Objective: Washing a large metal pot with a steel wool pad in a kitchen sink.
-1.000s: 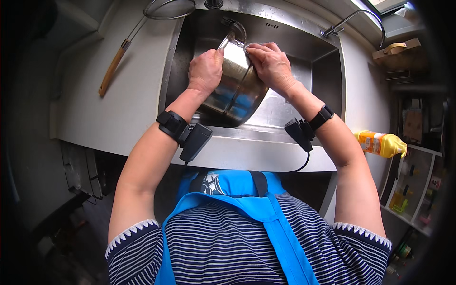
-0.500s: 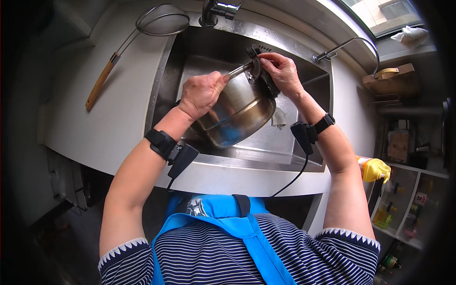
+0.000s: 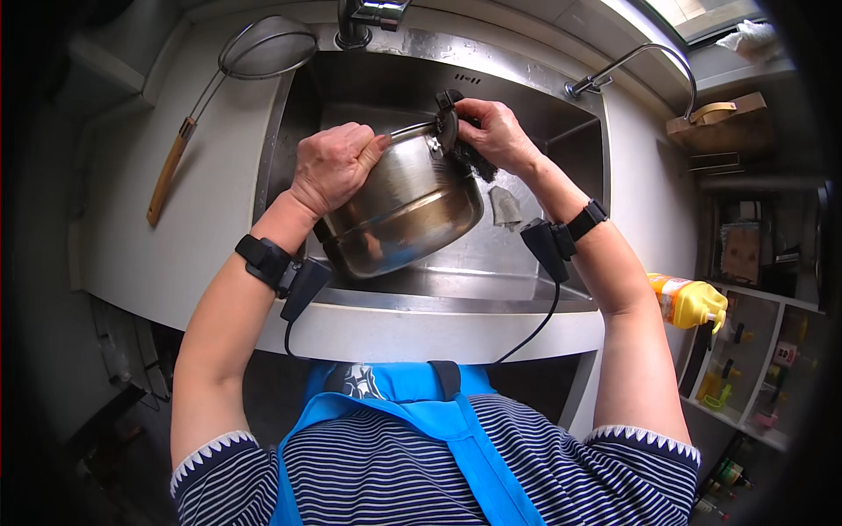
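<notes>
A stainless steel pot is tilted on its side over the sink, its outer wall toward me and brownish in its lower part. My left hand is closed on the pot's rim at the left. On the far right side of the pot is its dark handle. Beside that handle, my right hand is closed on a dark, rough-textured scrubber, pressed near the handle. The fingertips of both hands are partly hidden. A wet greyish cloth lies on the sink floor, right of the pot.
A wire strainer with a wooden handle lies on the left counter. Behind the sink are a faucet and a thin curved spout. A yellow bottle stands by my right forearm. A wooden block is at right.
Both hands and the pot appear shifted left in view, as do the sink and strainer. My right hand keeps its place by the pot's handle, and more of the cloth shows.
</notes>
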`<act>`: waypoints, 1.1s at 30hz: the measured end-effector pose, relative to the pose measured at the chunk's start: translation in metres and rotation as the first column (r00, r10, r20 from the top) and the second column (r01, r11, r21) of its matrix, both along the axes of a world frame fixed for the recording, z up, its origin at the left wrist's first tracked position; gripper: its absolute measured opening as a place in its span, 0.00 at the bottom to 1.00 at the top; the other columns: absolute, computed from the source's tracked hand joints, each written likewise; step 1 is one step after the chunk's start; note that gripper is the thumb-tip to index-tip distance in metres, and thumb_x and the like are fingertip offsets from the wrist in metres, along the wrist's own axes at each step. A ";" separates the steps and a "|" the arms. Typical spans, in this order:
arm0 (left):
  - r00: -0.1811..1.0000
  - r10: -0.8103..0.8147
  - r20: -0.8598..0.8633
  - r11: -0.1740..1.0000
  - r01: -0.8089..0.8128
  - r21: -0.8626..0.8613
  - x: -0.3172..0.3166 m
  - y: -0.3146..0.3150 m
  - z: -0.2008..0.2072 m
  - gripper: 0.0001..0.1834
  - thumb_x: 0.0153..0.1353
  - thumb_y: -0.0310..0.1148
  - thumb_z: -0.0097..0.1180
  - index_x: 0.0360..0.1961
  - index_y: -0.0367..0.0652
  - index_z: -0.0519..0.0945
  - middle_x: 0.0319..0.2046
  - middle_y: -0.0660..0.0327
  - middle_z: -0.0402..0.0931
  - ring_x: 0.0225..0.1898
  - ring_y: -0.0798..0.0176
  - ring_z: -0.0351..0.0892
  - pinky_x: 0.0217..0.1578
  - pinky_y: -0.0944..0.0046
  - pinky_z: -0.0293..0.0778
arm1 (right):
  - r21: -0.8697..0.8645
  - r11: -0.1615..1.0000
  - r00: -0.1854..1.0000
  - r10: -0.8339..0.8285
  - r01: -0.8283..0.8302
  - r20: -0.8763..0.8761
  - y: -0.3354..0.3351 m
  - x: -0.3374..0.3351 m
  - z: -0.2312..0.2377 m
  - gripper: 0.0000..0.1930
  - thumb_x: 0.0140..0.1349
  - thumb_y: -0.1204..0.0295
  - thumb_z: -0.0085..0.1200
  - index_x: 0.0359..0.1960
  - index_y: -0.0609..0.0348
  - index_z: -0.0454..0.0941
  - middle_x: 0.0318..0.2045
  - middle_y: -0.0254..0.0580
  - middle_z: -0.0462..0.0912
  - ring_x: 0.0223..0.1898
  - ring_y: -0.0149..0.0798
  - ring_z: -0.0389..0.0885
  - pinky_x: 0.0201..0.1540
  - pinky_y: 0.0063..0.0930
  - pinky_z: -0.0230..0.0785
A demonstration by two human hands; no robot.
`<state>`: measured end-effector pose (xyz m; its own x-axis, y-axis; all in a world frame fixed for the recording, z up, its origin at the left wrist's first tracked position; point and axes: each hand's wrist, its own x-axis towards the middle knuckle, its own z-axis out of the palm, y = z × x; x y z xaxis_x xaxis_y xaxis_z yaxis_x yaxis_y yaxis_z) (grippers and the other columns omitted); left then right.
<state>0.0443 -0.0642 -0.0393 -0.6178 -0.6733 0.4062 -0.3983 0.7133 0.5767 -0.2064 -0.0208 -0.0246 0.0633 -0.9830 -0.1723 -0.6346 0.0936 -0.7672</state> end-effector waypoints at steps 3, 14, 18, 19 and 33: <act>0.991 0.094 0.093 0.994 -0.088 -0.061 -0.016 0.011 0.002 0.17 0.64 0.41 0.47 0.21 0.43 0.72 0.18 0.56 0.69 0.22 0.50 0.73 0.23 0.54 0.69 | 0.053 0.998 0.996 -0.028 0.024 0.084 0.007 0.004 -0.002 0.10 0.61 0.70 0.55 0.40 0.63 0.80 0.27 0.32 0.82 0.30 0.20 0.73 0.37 0.19 0.70; 0.975 0.157 0.158 0.969 -0.183 0.164 -0.030 0.021 0.010 0.18 0.61 0.43 0.53 0.18 0.45 0.73 0.16 0.55 0.72 0.19 0.50 0.73 0.19 0.55 0.66 | -0.117 0.987 0.989 -0.122 0.112 -0.083 0.029 0.010 -0.009 0.07 0.54 0.70 0.57 0.33 0.57 0.82 0.25 0.45 0.81 0.26 0.39 0.80 0.34 0.29 0.71; 0.982 0.140 0.129 0.975 -0.159 0.156 -0.026 0.020 0.009 0.19 0.61 0.44 0.53 0.17 0.45 0.73 0.16 0.56 0.72 0.18 0.51 0.72 0.18 0.56 0.66 | -0.135 0.980 0.983 -0.160 0.147 -0.092 0.034 0.016 -0.009 0.07 0.53 0.71 0.57 0.33 0.56 0.82 0.25 0.46 0.81 0.27 0.42 0.81 0.34 0.30 0.71; 0.981 0.137 0.134 0.975 -0.158 0.159 -0.025 0.020 0.010 0.19 0.61 0.44 0.53 0.17 0.45 0.73 0.15 0.56 0.71 0.18 0.51 0.72 0.18 0.56 0.66 | -0.124 0.981 0.983 -0.161 0.149 -0.091 0.034 0.019 -0.008 0.07 0.53 0.71 0.57 0.33 0.56 0.82 0.25 0.45 0.81 0.27 0.41 0.81 0.34 0.30 0.71; 0.988 0.095 0.118 0.978 -0.115 0.176 -0.023 0.021 0.011 0.20 0.61 0.46 0.52 0.17 0.45 0.74 0.15 0.55 0.71 0.18 0.50 0.72 0.18 0.56 0.66 | -0.418 0.908 0.946 -0.154 0.022 -0.286 0.051 0.021 -0.021 0.04 0.53 0.71 0.57 0.31 0.54 0.79 0.32 0.38 0.79 0.32 0.43 0.79 0.34 0.34 0.72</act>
<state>0.0212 -0.0434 -0.0285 -0.5733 -0.7932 0.2055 -0.5325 0.5513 0.6423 -0.1851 0.0301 -0.0453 -0.0173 -0.9696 0.2439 -0.8469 -0.1154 -0.5190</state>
